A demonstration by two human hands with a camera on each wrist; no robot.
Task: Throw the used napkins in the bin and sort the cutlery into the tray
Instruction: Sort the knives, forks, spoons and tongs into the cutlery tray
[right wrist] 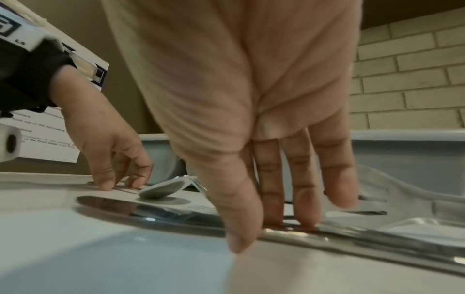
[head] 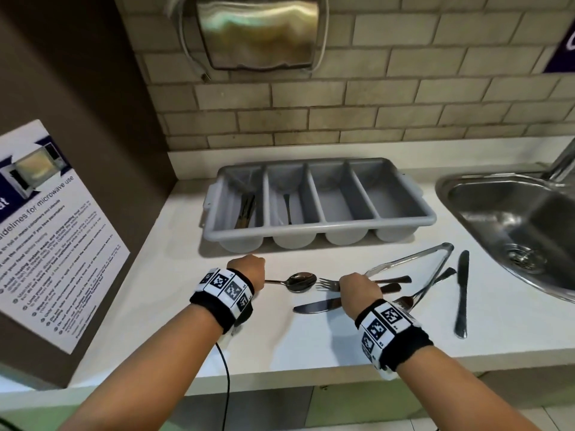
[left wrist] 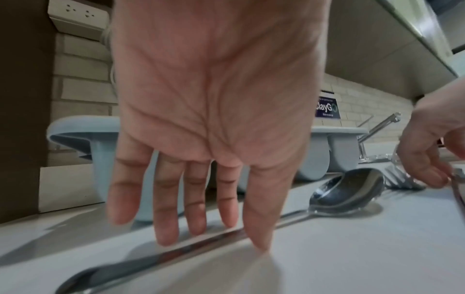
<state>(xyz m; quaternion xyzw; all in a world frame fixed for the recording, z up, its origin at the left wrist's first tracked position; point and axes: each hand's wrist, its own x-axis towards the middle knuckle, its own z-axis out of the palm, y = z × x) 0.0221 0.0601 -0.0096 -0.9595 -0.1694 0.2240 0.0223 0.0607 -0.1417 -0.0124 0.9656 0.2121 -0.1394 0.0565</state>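
A grey four-compartment cutlery tray (head: 323, 224) stands at the back of the white counter; its two left compartments hold cutlery. A spoon (head: 300, 281), a fork (head: 328, 284) and a knife (head: 314, 306) lie in front of it. My left hand (head: 247, 270) reaches down over the spoon's handle, with straight fingers behind the handle (left wrist: 214, 238) and the thumb before it. My right hand (head: 357, 290) comes down on the knife (right wrist: 151, 216), fingertips (right wrist: 304, 220) touching its far side and the thumb on the near side. Both utensils lie flat. No napkin or bin is in view.
Metal tongs (head: 413, 265), a second knife (head: 462, 293) and more cutlery lie right of my right hand. A steel sink (head: 513, 219) is set into the counter at far right. A brown wall with a poster (head: 46, 228) bounds the left side.
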